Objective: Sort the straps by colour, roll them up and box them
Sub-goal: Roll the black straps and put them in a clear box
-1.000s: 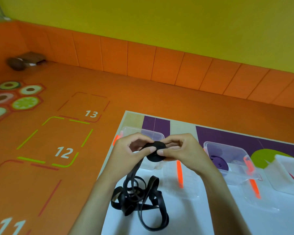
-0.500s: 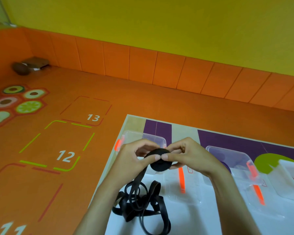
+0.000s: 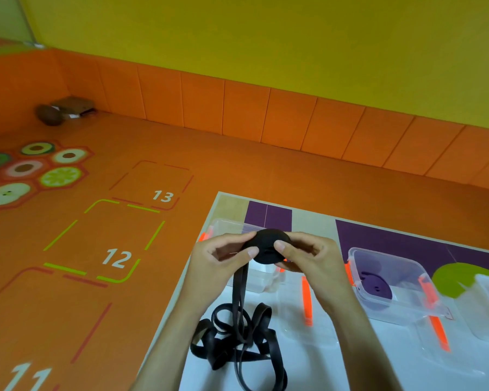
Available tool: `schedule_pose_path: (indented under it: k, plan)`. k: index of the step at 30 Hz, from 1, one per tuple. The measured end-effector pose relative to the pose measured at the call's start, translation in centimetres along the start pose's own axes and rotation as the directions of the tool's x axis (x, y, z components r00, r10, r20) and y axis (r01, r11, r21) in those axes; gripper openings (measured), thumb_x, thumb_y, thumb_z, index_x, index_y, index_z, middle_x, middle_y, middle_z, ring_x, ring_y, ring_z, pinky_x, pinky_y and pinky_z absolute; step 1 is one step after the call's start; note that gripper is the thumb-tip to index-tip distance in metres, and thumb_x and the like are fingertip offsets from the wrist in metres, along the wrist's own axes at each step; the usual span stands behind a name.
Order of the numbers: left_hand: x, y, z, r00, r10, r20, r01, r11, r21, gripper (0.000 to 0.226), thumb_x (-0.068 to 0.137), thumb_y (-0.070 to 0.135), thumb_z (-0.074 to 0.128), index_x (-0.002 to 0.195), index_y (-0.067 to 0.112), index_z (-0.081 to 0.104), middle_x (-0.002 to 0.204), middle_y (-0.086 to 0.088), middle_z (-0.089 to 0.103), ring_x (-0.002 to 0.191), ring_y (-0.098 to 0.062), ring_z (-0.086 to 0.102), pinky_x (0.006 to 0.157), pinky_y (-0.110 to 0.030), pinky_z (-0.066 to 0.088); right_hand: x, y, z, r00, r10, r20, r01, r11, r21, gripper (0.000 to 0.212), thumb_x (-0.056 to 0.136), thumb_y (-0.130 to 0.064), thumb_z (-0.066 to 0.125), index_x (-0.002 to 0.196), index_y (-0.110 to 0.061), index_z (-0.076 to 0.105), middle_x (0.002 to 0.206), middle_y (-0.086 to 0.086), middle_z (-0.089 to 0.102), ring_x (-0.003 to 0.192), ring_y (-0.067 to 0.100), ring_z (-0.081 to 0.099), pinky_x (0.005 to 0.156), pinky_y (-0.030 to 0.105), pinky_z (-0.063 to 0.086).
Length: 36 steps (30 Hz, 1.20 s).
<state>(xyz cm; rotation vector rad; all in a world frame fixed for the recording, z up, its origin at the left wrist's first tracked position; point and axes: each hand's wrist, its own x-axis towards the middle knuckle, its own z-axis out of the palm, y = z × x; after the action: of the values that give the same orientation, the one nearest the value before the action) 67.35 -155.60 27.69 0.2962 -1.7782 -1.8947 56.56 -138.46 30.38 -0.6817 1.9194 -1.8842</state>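
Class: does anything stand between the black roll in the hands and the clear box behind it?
Nothing visible does. The left hand and right hand pinch the black roll before the clear box, which looks open; the roll's loose tail hangs down.

Above the worktop's left end, the left hand and right hand pinch a strap roll between their fingers. Its tail hangs down to a tangle lying on the worktop nearer the person. One box stands just behind the roll. A second box, to the right, holds another rolled strap. A lid lies flat between the boxes.
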Motion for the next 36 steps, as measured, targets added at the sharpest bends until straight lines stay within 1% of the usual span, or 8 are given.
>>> schedule_pose_path:
  k: [3,8,18,22,25,28,33,36]
  plan:
    - [0.1,0.5,-0.7,0.999,0.015,0.034,-0.017,0.997,0.078,0.024,0.087,0.009,0.081,0.109,0.019,0.082,0.108,0.006,0.081,0.107,-0.015,0.076,0.109,-0.046,0.051,-0.3,0.5,-0.4,0.997,-0.034,0.072,0.037,0.999,-0.034,0.017,0.092,-0.019,0.074,0.105,-0.01,0.08,0.114,0.004,0.074,0.105,0.025,0.073,0.081,0.036,0.064]
    - [0.1,0.7,-0.6,0.984,0.104,0.142,-0.146,0.931,0.334,0.027,0.096,0.009,0.073,0.113,0.03,0.079,0.11,0.018,0.077,0.11,-0.01,0.072,0.1,-0.039,0.056,0.8,-0.1,-1.6,0.96,0.096,0.265,0.043,0.879,-0.476,0.012,0.095,-0.026,0.076,0.106,-0.031,0.077,0.099,-0.019,0.077,0.097,0.005,0.073,0.087,0.035,0.061]
    - [-0.2,0.4,-0.1,1.0,0.01,-0.003,-0.01,0.999,0.036,0.032,0.089,0.004,0.078,0.115,0.021,0.078,0.113,0.009,0.079,0.112,-0.01,0.073,0.095,-0.02,0.055,-0.1,0.1,0.8,0.993,0.069,0.092,-0.071,0.997,0.026,0.017,0.095,-0.017,0.074,0.111,-0.015,0.079,0.101,0.006,0.081,0.101,0.022,0.078,0.082,0.038,0.065]
    - [0.3,0.1,-1.6,0.999,0.004,0.041,-0.01,0.99,0.143,0.029,0.09,0.006,0.078,0.116,0.02,0.079,0.114,0.011,0.079,0.116,-0.007,0.071,0.106,-0.03,0.053,-0.3,1.3,1.1,0.993,0.027,0.118,0.002,0.972,-0.235,0.014,0.096,-0.026,0.075,0.109,-0.029,0.077,0.103,-0.011,0.08,0.103,0.006,0.074,0.095,0.033,0.058]
    - [0.3,0.7,-2.4,0.985,-0.014,0.171,-0.047,0.936,0.349,0.028,0.092,0.01,0.078,0.117,0.023,0.08,0.113,0.016,0.078,0.11,-0.004,0.072,0.1,-0.029,0.055,-0.1,1.4,0.5,0.987,0.056,0.15,0.005,0.925,-0.379,0.019,0.093,-0.029,0.078,0.11,-0.034,0.075,0.106,-0.016,0.078,0.104,0.004,0.072,0.097,0.036,0.056]
    - [0.1,1.0,-2.0,0.987,-0.026,0.159,-0.027,0.947,0.319,0.031,0.091,0.01,0.08,0.12,0.022,0.078,0.109,0.013,0.08,0.105,-0.006,0.074,0.095,-0.025,0.057,0.1,1.5,0.4,0.993,0.011,0.12,0.023,0.96,-0.28,0.015,0.093,-0.014,0.078,0.104,-0.023,0.079,0.097,-0.004,0.081,0.095,0.015,0.077,0.087,0.041,0.063]
    - [-0.5,1.0,-1.3,1.0,0.024,-0.018,-0.022,0.992,0.122,0.032,0.088,0.0,0.078,0.108,0.025,0.079,0.103,0.01,0.081,0.102,-0.009,0.076,0.09,-0.021,0.057,-0.6,2.6,2.3,0.992,0.026,-0.123,-0.02,0.999,0.047,0.011,0.095,-0.01,0.074,0.105,-0.014,0.077,0.094,0.002,0.081,0.093,0.019,0.079,0.076,0.03,0.064]
    - [-0.1,1.0,-2.1,1.0,0.011,0.001,-0.011,0.982,0.188,0.029,0.091,0.002,0.077,0.109,0.025,0.08,0.105,0.012,0.08,0.103,-0.007,0.076,0.097,-0.026,0.056,-1.2,3.9,3.4,0.994,-0.005,-0.112,0.004,1.0,-0.014,0.015,0.095,-0.013,0.075,0.109,-0.017,0.075,0.098,-0.001,0.081,0.094,0.016,0.078,0.083,0.031,0.064]
